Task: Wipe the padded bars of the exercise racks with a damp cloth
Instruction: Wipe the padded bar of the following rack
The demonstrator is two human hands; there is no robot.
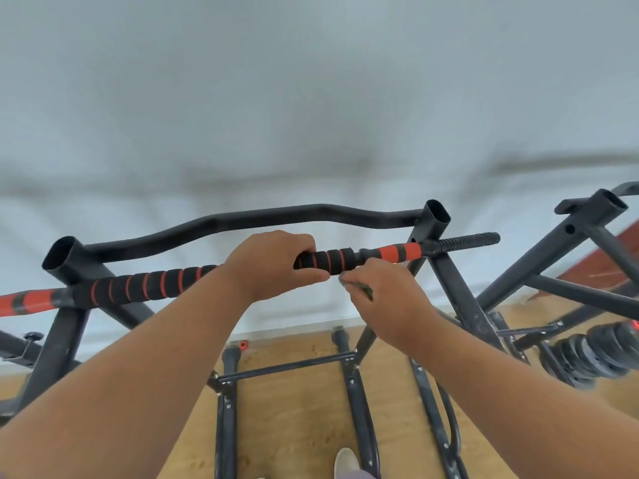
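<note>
- Foam, black with thin red rings, sleeves the padded bar (152, 283) that runs from near left to far right across the top of the nearer exercise rack (435, 216); only the head view is on offer.
- Left hand (273, 262) curls over the top of this bar near its middle, fingers wrapped round the foam, probably to steady it while the other hand works.
- Right hand (383, 288) sits just below and right of it, under the end of the foam, fingers pinched on a small dark cloth (359, 288); little of the cloth shows, so how damp it is cannot be told.
- Past the foam's end the bar carries red and black tape, then a ribbed black grip (466, 240) sticking out to the right.
- Behind, a bare curved black bar (242, 219) joins the two uprights.
- A second rack (587, 216) stands right, with stacked weight plates (587, 354) near its foot on the wooden floor (287, 409).
- Judging by the hands, wiping is under way at the foam's right end.
</note>
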